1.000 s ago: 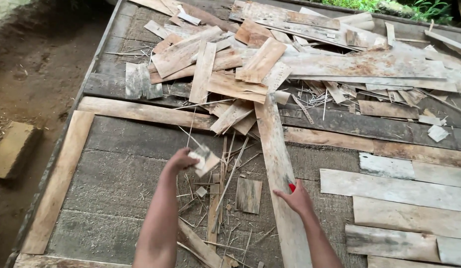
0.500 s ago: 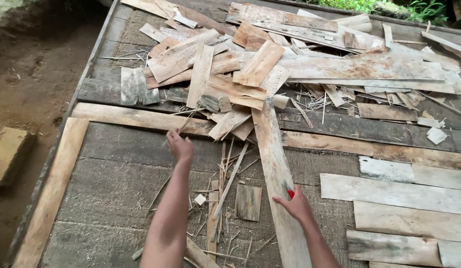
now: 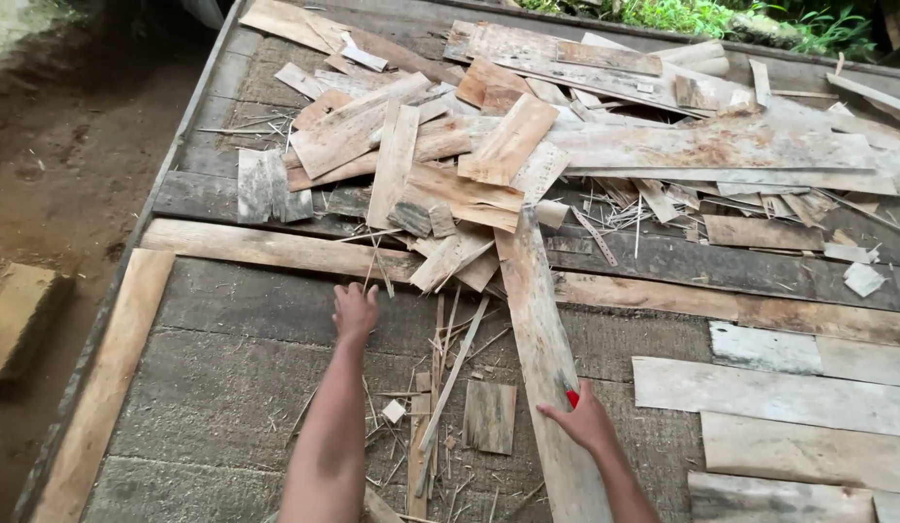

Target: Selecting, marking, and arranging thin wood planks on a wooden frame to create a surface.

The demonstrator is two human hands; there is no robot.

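My left hand (image 3: 355, 312) is stretched forward over the grey concrete slab, fingers loosely apart and empty, just short of thin wood splinters (image 3: 377, 261) at the edge of a pile of scrap boards (image 3: 469, 165). My right hand (image 3: 585, 421) rests on a long pale plank (image 3: 537, 329) that runs from the pile toward me. It is closed around a small red object (image 3: 572, 397), mostly hidden in the fist. A small flat offcut (image 3: 490, 416) and a narrow strip (image 3: 455, 378) lie between my two arms.
A long board (image 3: 266, 244) crosses the slab ahead of my left hand, and another (image 3: 106, 387) lines its left edge. Several flat planks (image 3: 789, 397) lie at the right. Bare dirt and a stone block (image 3: 19, 315) are at the left, green plants (image 3: 721, 15) beyond.
My left hand let go of a small wood piece and reached farther forward toward the pile. My right hand stayed on the long plank with the red object.
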